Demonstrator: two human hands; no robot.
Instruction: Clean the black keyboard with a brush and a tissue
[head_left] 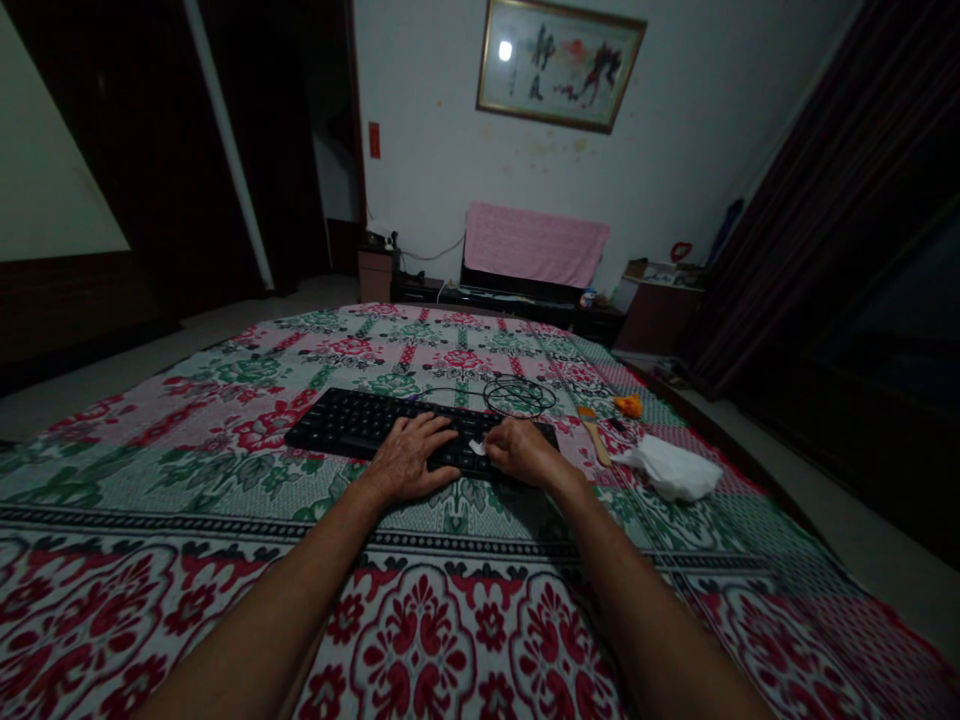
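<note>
A black keyboard point(352, 422) lies on a bed with a red, green and white floral cover point(225, 470). My left hand point(409, 458) rests flat on the keyboard's middle, fingers stretched over the keys. My right hand point(521, 450) sits on the keyboard's right part, fingers closed in a pinch on a small white scrap point(477, 447) pressed against the keys. The keyboard's black cable point(519, 396) lies coiled just behind it.
To the right on the bed lie a crumpled white tissue point(673, 468), a wooden-handled brush point(594, 432) and a small orange object point(628, 405). A low dark cabinet with a pink cloth point(534, 245) stands against the far wall. Dark curtains point(810, 200) hang at right.
</note>
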